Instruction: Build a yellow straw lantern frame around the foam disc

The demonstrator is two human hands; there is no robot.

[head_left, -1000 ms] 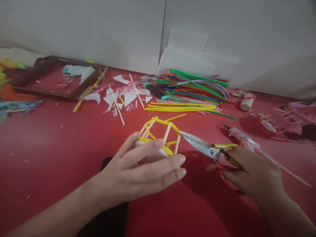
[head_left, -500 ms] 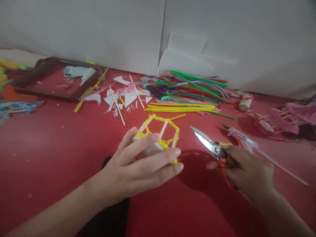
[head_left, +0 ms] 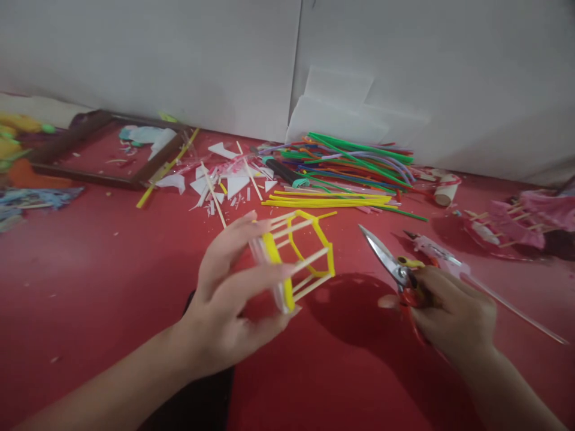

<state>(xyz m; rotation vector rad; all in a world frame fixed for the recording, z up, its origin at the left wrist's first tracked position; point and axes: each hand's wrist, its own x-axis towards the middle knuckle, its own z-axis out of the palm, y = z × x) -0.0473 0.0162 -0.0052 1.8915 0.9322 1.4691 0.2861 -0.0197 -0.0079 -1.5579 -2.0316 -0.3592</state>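
Note:
My left hand (head_left: 238, 287) grips a small cage-like frame (head_left: 332, 257) by its white base, fingers spread round the edge. Yellow pipe cleaner pieces rim both ends of the frame, and thin wooden sticks run between them. It is tilted on its side above the table, with its open yellow ring facing right. In my right hand (head_left: 453, 311) is a pair of scissors (head_left: 381, 251) with orange-red handles. Their blades look closed and point up and left, apart from the frame. The palm side of my right hand is hidden.
Yellow pipe cleaners (head_left: 332, 200) lie before a colourful pile (head_left: 359, 158) of them. White scraps (head_left: 236, 182) and sticks are strewn left of it. A glue gun (head_left: 442, 251) with a clear glue stick lies by my right hand. Further out are a brown frame (head_left: 90, 173) and a pink model (head_left: 516, 221).
My left hand has turned the frame from nearly upright onto its side, so its ring now faces right. The scissors have shifted slightly right.

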